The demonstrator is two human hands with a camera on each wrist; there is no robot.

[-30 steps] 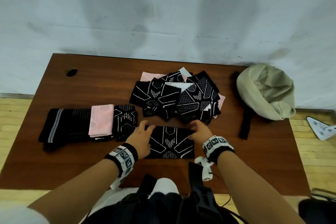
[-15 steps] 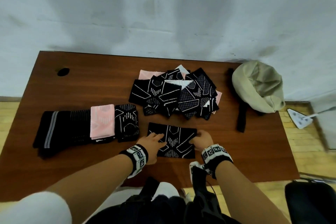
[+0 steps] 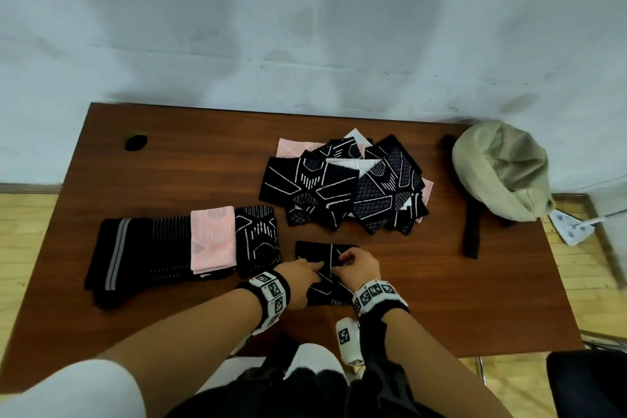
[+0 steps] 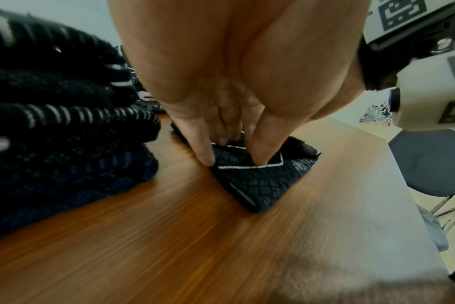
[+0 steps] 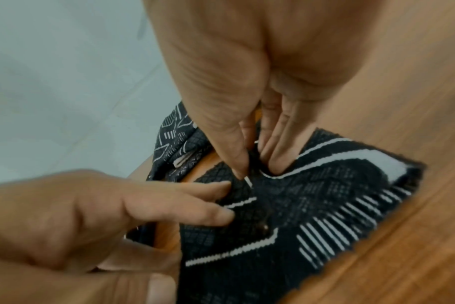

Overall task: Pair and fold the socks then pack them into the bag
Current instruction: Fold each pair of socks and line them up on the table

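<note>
Head view. Q: Where does the sock being worked lie?
A: The black patterned sock lies flat on the worktop, near the front edge, partly under both hands. The left hand and right hand meet over it. A row of folded pairs sits just to its left and a loose heap of socks lies beyond it. The beige bag is at the far right corner, well apart.

Left wrist view. Q: What is the left grip's state?
A: Released. The fingers point straight down and press the black patterned sock to the wood, one fingertip tucked behind a white-lined edge. The row of folded pairs stands at left.

Right wrist view. Q: And the right grip?
A: Grasping the black patterned sock. The thumb and fingers pinch a ridge of cloth at its middle. The left hand's straight fingers touch the cloth just beside the pinch.
</note>
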